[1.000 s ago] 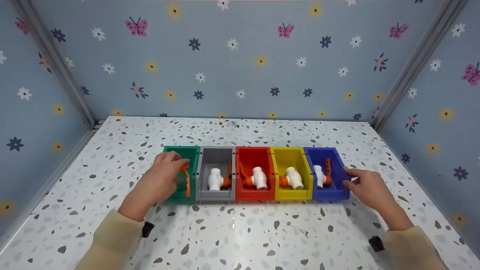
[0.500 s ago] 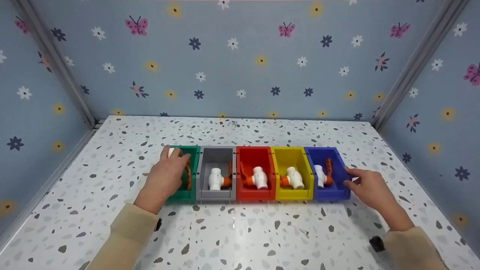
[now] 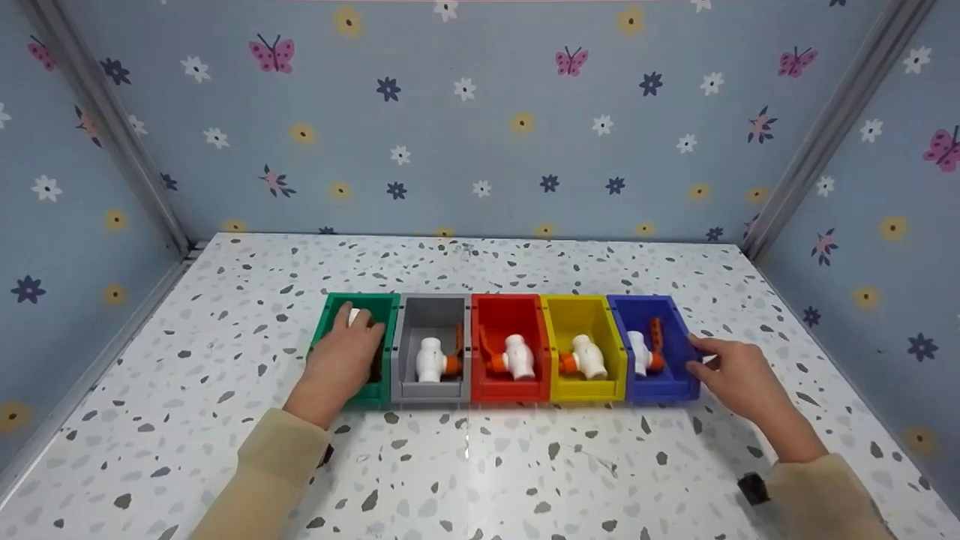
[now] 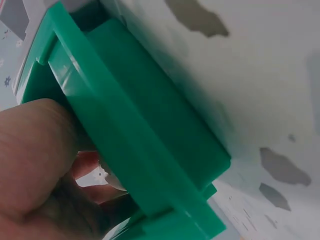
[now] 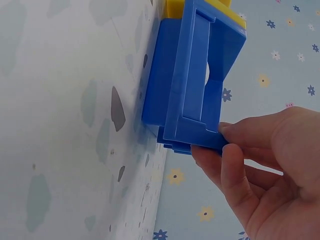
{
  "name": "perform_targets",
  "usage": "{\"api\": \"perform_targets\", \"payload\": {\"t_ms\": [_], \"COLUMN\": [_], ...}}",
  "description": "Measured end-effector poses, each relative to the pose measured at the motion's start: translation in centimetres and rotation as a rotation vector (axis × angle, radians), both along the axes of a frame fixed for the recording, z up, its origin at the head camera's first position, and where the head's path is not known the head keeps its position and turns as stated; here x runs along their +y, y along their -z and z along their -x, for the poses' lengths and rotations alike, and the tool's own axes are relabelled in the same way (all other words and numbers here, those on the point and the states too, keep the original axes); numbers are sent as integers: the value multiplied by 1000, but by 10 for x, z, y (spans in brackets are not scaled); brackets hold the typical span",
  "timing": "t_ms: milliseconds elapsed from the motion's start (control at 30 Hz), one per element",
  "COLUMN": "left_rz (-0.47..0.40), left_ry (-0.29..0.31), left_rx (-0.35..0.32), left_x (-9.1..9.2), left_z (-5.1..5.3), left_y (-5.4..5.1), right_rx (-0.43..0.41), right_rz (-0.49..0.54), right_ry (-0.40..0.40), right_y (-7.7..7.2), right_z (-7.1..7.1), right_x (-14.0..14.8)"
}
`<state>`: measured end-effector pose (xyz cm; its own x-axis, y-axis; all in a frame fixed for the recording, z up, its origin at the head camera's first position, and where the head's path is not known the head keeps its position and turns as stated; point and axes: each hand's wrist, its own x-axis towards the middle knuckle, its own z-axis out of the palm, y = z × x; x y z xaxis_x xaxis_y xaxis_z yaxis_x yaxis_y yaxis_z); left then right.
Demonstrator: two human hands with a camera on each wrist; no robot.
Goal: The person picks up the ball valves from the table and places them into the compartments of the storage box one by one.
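Note:
My left hand [image 3: 339,364] reaches down into the green bin [image 3: 321,330] with its fingers around a white ball valve [image 3: 355,316]. Most of this valve and its orange lever are hidden by the hand. In the left wrist view, a bit of the white valve body [image 4: 114,181] shows between the fingers, behind the green bin's front wall [image 4: 130,135]. My right hand [image 3: 741,375] pinches the side rim of the blue bin [image 3: 684,386] between thumb and fingers, as the right wrist view also shows. A white ball valve [image 3: 639,352] with an orange lever lies in the blue bin.
Joined in a row between the green and blue bins are a grey bin [image 3: 435,311], a red bin [image 3: 506,311] and a yellow bin [image 3: 574,309]. Each holds one white ball valve with an orange lever. The speckled tabletop [image 3: 525,480] meets a flowered wall [image 3: 480,150] behind.
My left hand has moved right and down into the green bin with the ball valve, whose orange lever was visible earlier. My right hand has stayed on the blue bin's rim.

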<state>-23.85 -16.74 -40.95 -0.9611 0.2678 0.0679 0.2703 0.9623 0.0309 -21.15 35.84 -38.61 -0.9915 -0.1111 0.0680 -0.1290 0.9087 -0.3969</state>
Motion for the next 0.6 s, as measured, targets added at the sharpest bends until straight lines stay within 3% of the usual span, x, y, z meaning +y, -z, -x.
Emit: {"api": "perform_targets", "payload": {"t_ms": [600], "left_rz": [15], "left_ry": [-28], "left_rx": [-115], "left_x": [3], "left_z": [0], "left_y": [-3], "right_rx": [-19], "right_rz": [8], "right_ry": [-4], "right_y": [1], "right_z": [2], "right_x": [0]}}
